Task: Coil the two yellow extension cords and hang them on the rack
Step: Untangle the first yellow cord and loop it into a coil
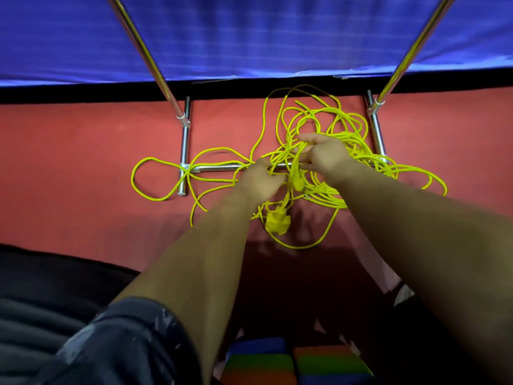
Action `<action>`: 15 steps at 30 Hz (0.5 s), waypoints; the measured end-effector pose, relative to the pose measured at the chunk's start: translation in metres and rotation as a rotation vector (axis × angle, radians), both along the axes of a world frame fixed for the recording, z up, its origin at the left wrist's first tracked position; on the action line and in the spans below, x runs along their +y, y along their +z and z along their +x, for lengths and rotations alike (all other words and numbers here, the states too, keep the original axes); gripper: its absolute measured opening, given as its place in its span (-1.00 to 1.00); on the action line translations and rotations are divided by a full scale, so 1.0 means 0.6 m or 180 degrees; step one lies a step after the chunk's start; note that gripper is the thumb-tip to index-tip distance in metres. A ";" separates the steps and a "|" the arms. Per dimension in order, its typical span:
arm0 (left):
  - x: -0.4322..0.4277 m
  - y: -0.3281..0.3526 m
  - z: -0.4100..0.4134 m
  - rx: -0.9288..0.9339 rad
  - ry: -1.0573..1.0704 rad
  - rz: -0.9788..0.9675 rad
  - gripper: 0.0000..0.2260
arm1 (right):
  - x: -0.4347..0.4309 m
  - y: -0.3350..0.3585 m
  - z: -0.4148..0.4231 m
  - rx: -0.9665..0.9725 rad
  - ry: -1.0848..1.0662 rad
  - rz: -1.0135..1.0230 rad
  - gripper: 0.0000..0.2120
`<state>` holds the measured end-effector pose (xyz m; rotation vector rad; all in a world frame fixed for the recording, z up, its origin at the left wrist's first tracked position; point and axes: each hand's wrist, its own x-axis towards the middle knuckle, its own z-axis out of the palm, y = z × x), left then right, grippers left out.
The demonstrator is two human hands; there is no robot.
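A tangle of yellow extension cord (327, 118) lies on the red floor over the base of a chrome rack (184, 145). Loose loops spread left (155, 162) and right of the pile. My left hand (258, 182) grips several strands near the middle of the tangle. My right hand (323, 154) holds strands just beyond it, fingers curled round the cord. A yellow plug end (298, 180) hangs between my hands, and a second yellow plug (277, 222) lies on the floor below my left wrist.
Two chrome uprights (144, 51) (413, 48) slant up from the rack base in front of a blue cloth (263, 34). The red floor (69, 162) stretches to the left. Dark fabric (41, 301) lies at lower left, and coloured blocks (297, 365) sit at the bottom.
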<state>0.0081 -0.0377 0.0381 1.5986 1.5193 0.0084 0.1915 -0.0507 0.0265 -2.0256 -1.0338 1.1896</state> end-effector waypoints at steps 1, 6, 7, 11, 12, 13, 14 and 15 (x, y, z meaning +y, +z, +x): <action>0.004 0.010 0.008 -0.0307 0.0067 -0.0102 -0.49 | 0.005 0.025 -0.007 0.0070 0.0243 0.0106 -0.62; 0.016 0.076 0.024 -0.0921 0.0168 -0.0286 -0.67 | 0.028 0.118 -0.019 0.0743 -0.0389 0.0312 -0.56; 0.017 0.093 0.023 -0.1057 0.0279 -0.0387 -0.77 | 0.033 0.133 -0.018 0.0693 -0.0436 0.0319 -0.56; 0.029 0.174 0.018 -0.1303 0.0461 -0.0351 -0.91 | 0.038 0.200 0.000 -0.0137 0.0150 0.0350 -0.60; 0.031 0.203 0.017 -0.1325 0.0426 -0.0281 -0.89 | 0.037 0.219 0.002 -0.0641 0.0385 0.0351 -0.64; 0.036 0.228 0.016 -0.1368 0.0373 -0.0174 -0.87 | 0.037 0.235 0.004 -0.1149 0.0569 0.0409 -0.70; 0.038 0.257 0.015 -0.1372 0.0309 -0.0051 -0.85 | 0.035 0.255 0.005 -0.1545 0.0673 0.0532 -0.74; 0.042 0.283 0.013 -0.1363 0.0219 0.0082 -0.83 | 0.036 0.273 0.009 -0.1792 0.0739 0.0651 -0.73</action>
